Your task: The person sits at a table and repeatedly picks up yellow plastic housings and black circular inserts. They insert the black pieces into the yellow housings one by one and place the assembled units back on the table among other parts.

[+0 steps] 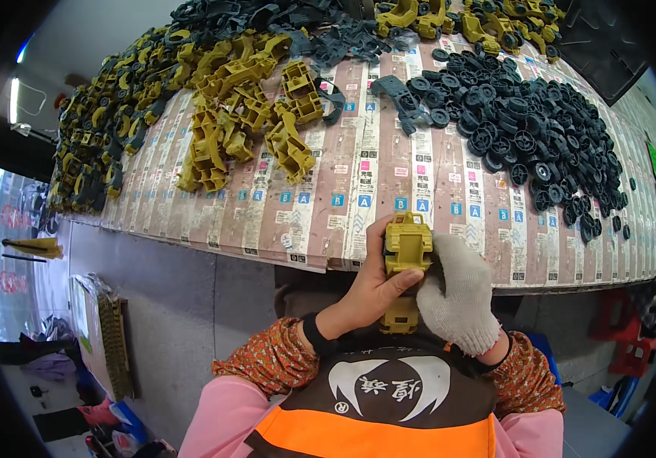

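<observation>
A yellow plastic toy truck body is held upright in front of my chest, just off the table's near edge. My bare left hand grips it from the left, thumb laid across its middle and fingers behind. Against its right side presses my right hand, in a white knitted glove, with the fingers curled. The glove hides whether a small part is pinched there. The truck's lower section hangs below my left thumb. Dark parts show at the truck's left edge.
Loose black toy wheels are heaped on the table at right. Yellow truck bodies lie left of centre. Assembled yellow-and-black vehicles crowd the far left, with dark plastic parts at the back. Red crates stand below the table at right.
</observation>
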### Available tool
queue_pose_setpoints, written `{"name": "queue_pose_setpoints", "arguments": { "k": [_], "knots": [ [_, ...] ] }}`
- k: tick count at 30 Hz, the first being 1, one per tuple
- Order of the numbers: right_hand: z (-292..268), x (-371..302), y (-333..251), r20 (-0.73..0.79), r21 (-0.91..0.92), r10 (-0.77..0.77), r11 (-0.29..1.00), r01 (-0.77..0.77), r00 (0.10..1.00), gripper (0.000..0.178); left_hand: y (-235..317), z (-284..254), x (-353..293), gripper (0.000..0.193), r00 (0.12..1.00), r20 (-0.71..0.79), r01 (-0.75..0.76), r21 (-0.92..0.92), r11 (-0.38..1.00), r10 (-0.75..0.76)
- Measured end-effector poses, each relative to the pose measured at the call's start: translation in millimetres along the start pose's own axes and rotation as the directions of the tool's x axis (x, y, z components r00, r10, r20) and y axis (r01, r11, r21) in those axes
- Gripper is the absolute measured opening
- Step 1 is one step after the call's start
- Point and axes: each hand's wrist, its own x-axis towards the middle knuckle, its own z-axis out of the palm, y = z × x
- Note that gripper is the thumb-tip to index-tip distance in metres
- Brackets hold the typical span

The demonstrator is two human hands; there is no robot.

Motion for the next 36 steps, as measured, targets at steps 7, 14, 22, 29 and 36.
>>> {"name": "queue_pose_setpoints", "arguments": {
  "k": [7,14,22,29,36],
  "knots": [
    [-3.5,1.6,6.1,0.04,0.039,0.035,0.999,-0.036,0.999,0.041,4.8,3.5,1.2,0.083,1.0,0.001,0.016,-0.043,0.999,-0.016],
    [-7.6,7.4,-2.2,-0.016,0.144,0.106,0.984,-0.102,0.994,0.045,21.0,2.9,9.0,0.076,0.962,-0.091,0.21,-0.349,0.913,-0.256],
    [-2.2,-7.5,-12.3,0.043,-0.096,-0.018,0.995,0.022,0.999,0.059,11.2,0.8,2.9,0.081,0.993,-0.071,0.089,-0.105,0.991,-0.096],
    [-6.8,-9.3,-0.4,0.201,-0.055,0.09,0.995,-0.081,0.976,0.06,2.7,-4.5,-2.2,0.083,0.999,0.015,0.038,0.11,0.993,-0.04],
    [-41.7,27.1,4.0,0.264,0.364,0.477,0.755,-0.545,0.838,0.04,43.9,-11.0,19.2,0.075,0.912,0.077,0.408,-0.28,0.869,-0.403]
  ]
}}
